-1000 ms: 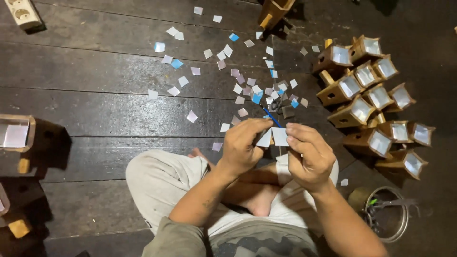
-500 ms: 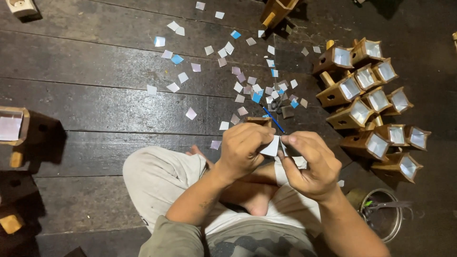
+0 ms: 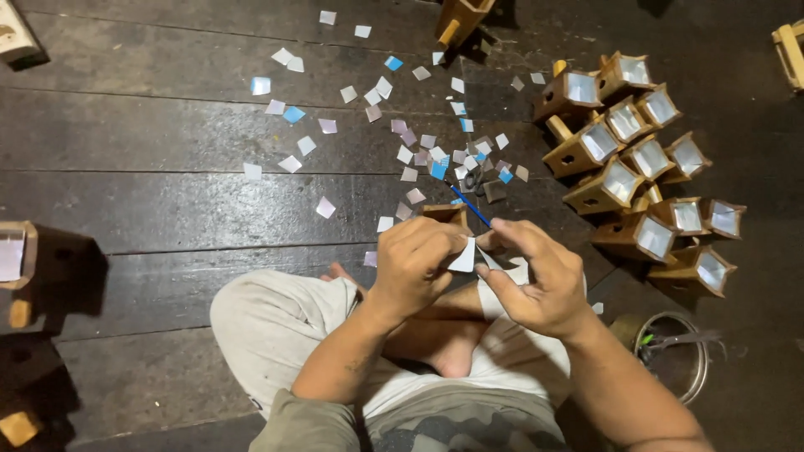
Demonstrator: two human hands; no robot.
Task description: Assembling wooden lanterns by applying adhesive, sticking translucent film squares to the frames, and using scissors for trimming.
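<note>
Fingers of both hands pinch white square point(image 3: 465, 256); scattered squares point(image 3: 402, 138), wooden boxes point(image 3: 636, 167) beyond.

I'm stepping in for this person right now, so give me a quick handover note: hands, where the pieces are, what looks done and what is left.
Left hand and right hand are together over the lap, both pinching one small white square piece. A thin blue stick pokes out just above the hands.
Loose squares, white, grey and blue, lie scattered on the dark plank floor ahead.
Done, by the look of it: a cluster of small wooden boxes with pale panels fitted, to the right.
Left: many loose squares; more wooden pieces at the left edge.
</note>
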